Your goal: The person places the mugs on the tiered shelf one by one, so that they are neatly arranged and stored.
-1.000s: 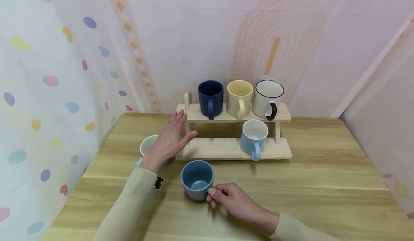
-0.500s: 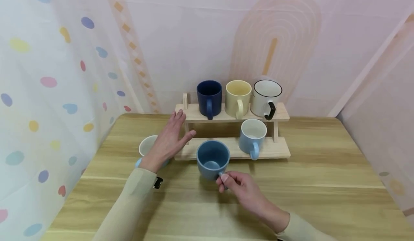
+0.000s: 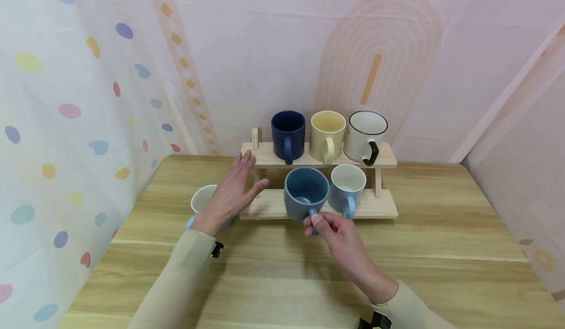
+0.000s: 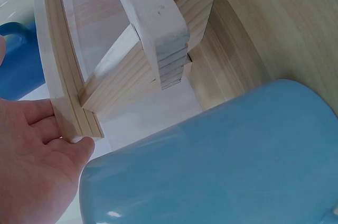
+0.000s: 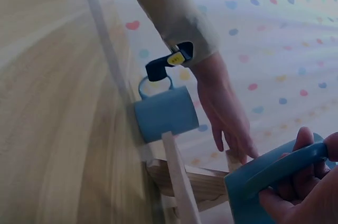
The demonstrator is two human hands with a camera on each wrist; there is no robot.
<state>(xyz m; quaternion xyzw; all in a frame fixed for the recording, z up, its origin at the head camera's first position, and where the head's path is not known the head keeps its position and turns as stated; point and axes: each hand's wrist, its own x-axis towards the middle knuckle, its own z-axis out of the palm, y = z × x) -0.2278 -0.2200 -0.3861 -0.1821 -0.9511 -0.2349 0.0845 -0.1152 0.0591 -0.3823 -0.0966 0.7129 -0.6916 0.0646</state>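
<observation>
My right hand (image 3: 340, 243) pinches the handle of a grey-blue mug (image 3: 304, 194). The mug is upright, in front of and above the lower shelf of a two-tier wooden rack (image 3: 267, 204), left of a light blue mug (image 3: 346, 189) on that shelf. The right wrist view shows fingers (image 5: 303, 182) curled at the handle. Fingers straight and thumb spread, my left hand (image 3: 227, 194) touches the left end of the upper shelf (image 4: 71, 92). Another light blue mug (image 3: 202, 199) with a white inside stands on the table, partly hidden by the left hand.
On the upper shelf stand a dark blue mug (image 3: 288, 135), a pale yellow mug (image 3: 326, 135) and a white mug (image 3: 365, 135) with a black rim and handle. The wooden table (image 3: 441, 250) meets a patterned curtain (image 3: 247, 64) behind and at the left.
My right hand has lifted the grey-blue mug from the table and carried it forward and to the right, up to the lower shelf. The left hand stays at the rack.
</observation>
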